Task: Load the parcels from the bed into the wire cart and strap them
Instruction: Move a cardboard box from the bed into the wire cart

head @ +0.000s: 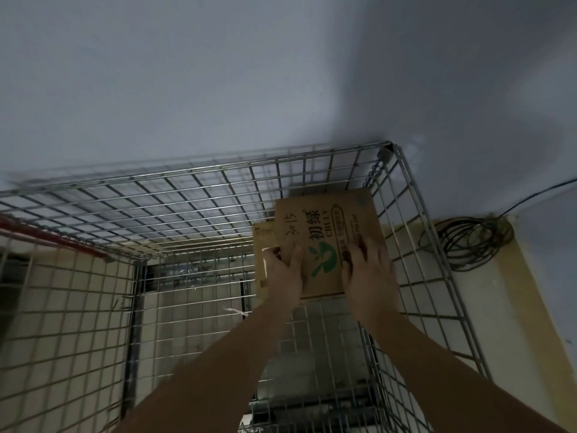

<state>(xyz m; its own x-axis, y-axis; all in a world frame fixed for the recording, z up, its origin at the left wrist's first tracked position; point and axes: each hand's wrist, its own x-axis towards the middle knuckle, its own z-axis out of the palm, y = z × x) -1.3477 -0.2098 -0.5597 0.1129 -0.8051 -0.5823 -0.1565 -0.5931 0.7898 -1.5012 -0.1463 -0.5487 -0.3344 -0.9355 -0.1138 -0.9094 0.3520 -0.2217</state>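
Head view: a wire cart of bright metal mesh fills the lower frame, seen from above, its square grid walls rising against a pale grey wall. Inside it, in the far right corner, sits a brown cardboard parcel, flat-faced and rectangular, its top close against the cart's right mesh wall. A second, plainer cardboard box shows just beside and partly under it on the left; how the two are stacked cannot be told. The rest of the cart's inside looks bare mesh over a pale floor.

The parcel's top carries a green leaf-and-sprout logo, large Chinese characters reading 初绿, the Latin letters "CHLLV" as best they can be made out, and handwritten strokes in dark ink near the left edge. Smaller print along the right side is too blurred to read.

The left hand has its grip closed on the parcel's near left edge, thumb on top and fingers round the side. The right hand lies flat on the top near the right edge, fingers spread, pressing rather than clenching.

Outside the cart on the right, a coil of black cable lies on a yellowish floor strip, and a red bar crosses the cart's left side
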